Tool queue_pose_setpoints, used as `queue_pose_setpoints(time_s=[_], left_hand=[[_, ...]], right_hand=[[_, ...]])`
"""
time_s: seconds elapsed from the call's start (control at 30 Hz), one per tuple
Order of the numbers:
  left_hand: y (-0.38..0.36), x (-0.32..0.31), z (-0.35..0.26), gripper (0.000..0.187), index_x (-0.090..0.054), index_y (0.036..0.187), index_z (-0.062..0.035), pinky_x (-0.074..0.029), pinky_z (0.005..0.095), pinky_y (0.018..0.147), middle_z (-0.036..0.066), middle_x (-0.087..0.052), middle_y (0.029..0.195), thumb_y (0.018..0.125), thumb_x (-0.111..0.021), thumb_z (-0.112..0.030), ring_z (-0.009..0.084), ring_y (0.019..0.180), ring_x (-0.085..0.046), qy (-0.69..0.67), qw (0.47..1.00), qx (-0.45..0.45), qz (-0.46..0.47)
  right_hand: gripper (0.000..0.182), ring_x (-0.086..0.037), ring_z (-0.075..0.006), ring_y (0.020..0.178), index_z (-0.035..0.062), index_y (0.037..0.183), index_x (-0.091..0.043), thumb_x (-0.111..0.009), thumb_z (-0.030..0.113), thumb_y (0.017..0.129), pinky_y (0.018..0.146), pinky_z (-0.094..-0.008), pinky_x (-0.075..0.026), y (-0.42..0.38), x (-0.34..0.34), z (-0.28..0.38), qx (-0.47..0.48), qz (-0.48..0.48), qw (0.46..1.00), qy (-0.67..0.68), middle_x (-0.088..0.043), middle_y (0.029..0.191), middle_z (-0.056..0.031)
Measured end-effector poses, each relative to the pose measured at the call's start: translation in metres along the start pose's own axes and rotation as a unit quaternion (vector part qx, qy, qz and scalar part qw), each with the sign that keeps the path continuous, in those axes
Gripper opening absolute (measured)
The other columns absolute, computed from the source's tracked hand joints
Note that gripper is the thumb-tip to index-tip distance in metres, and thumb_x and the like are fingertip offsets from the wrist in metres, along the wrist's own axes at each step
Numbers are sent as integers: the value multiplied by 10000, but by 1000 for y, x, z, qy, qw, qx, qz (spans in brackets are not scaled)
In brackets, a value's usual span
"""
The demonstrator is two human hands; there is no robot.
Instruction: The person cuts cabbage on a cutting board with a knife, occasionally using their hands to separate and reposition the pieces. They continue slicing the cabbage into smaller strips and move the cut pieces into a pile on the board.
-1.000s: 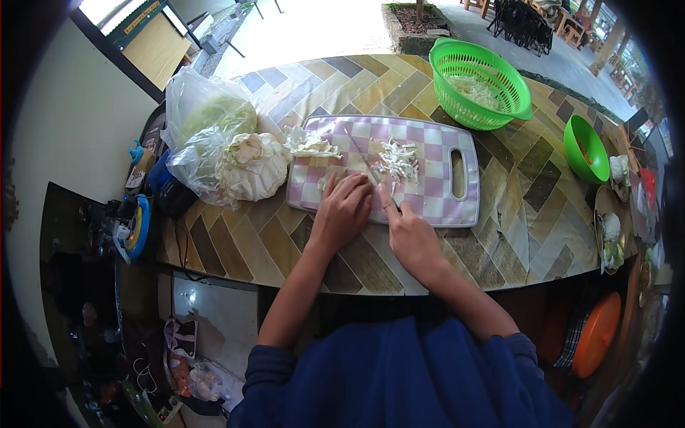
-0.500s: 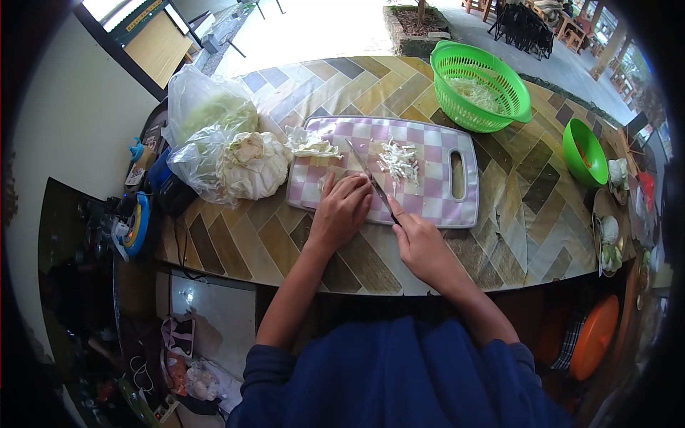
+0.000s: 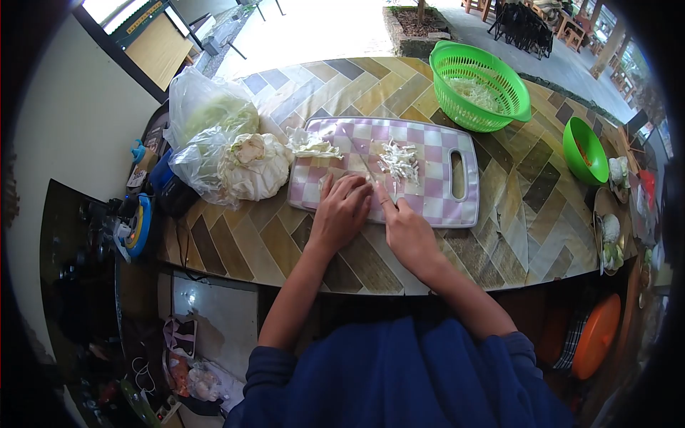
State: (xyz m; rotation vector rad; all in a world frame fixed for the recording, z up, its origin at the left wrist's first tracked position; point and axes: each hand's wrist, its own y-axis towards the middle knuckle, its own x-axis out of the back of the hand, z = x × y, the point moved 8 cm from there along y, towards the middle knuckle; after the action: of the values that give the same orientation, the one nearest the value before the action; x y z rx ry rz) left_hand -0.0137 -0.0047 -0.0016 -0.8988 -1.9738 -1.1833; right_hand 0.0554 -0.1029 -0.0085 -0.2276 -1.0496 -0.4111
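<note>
My right hand (image 3: 412, 234) is closed round the handle of a knife (image 3: 364, 161), its blade angled away to the upper left over a purple-and-white checked cutting board (image 3: 435, 139). Beside the blade, my left hand (image 3: 341, 214) presses down with bent fingers on a pale piece of cabbage, mostly hidden beneath them. Shredded cabbage (image 3: 399, 161) lies in a small heap right of the knife. Some loose cabbage leaf pieces (image 3: 312, 144) rest at the board's upper left. A cabbage head (image 3: 252, 167) stands just left of the board.
Behind the cabbage head sits a clear plastic bag (image 3: 207, 107) with pale green contents. A green colander (image 3: 492, 121) holding shreds stands at the back right. Farther right are a green bowl (image 3: 581, 146) and more vegetables (image 3: 611, 253). The table's curved front edge runs under my forearms.
My right hand has shifted slightly left and up, and the knife has moved with it, closer to my left fingers. My left hand stays almost in place.
</note>
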Motion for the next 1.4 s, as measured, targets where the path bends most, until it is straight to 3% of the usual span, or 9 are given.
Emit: queue_pose_setpoints(time_s=[0.2,0.5,0.7,0.8,0.9,1.0,1.1,1.4], left_hand=[[-2,-3,4,223,-640,1100,-60,-285,500,1130,85,-636,1186,909,-606,-170,248,1206,-561,-24,1000,0,-10],[1,-1,1,218,-626,1093,-51,-281,499,1129,88,-635,1195,908,-606,-164,264,1202,-560,-14,1000,6,-3],[-1,-2,2,236,-619,1099,-44,-281,497,1130,106,-628,1196,900,-611,-169,276,1200,-556,-10,1000,6,-7],[-1,-2,3,237,-620,1098,-45,-282,496,1130,108,-627,1191,896,-616,-170,277,1198,-556,-7,1000,5,-8],[0,-2,3,222,-628,1086,-56,-287,494,1128,98,-631,1181,894,-618,-167,274,1191,-561,-7,1000,5,-3],[0,-2,3,191,-642,1062,-68,-297,492,1121,83,-635,1169,898,-613,-162,267,1180,-568,-9,1000,8,-7],[2,-1,2,164,-655,1038,-73,-311,492,1110,70,-639,1145,904,-608,-154,256,1164,-576,-9,1000,5,-18],[3,2,1,146,-685,988,-63,-333,508,1081,70,-643,1055,911,-602,-156,252,1078,-600,-16,999,7,-32]], right_hand=[[542,-621,-418,821,45,1468,-385,-499,66,939,770,-482,-491,-3,26,-13,88,-58,983,153,-598,877,-254],[547,-617,-422,800,49,1480,-362,-503,90,954,764,-489,-493,-29,19,-6,70,-27,989,129,-596,912,-251],[641,-662,-416,769,54,1502,-323,-496,8,886,680,-480,-551,-29,1,9,8,27,1000,-5,-585,999,-244],[686,-673,-399,764,67,1507,-323,-504,-10,850,658,-469,-563,-12,-3,11,10,8,1000,-7,-577,1025,-235],[639,-660,-423,790,50,1495,-340,-496,0,877,715,-483,-544,3,-3,7,14,-15,1000,15,-595,979,-258],[574,-636,-447,829,25,1470,-373,-501,28,911,773,-489,-508,14,10,-5,75,-58,986,139,-610,925,-282],[526,-611,-462,843,9,1448,-399,-512,69,938,802,-496,-471,1,28,-9,54,-38,968,244,-615,890,-296],[544,-598,-417,850,55,1474,-380,-513,89,948,792,-484,-470,-28,19,-6,51,-34,985,163,-602,915,-248]])
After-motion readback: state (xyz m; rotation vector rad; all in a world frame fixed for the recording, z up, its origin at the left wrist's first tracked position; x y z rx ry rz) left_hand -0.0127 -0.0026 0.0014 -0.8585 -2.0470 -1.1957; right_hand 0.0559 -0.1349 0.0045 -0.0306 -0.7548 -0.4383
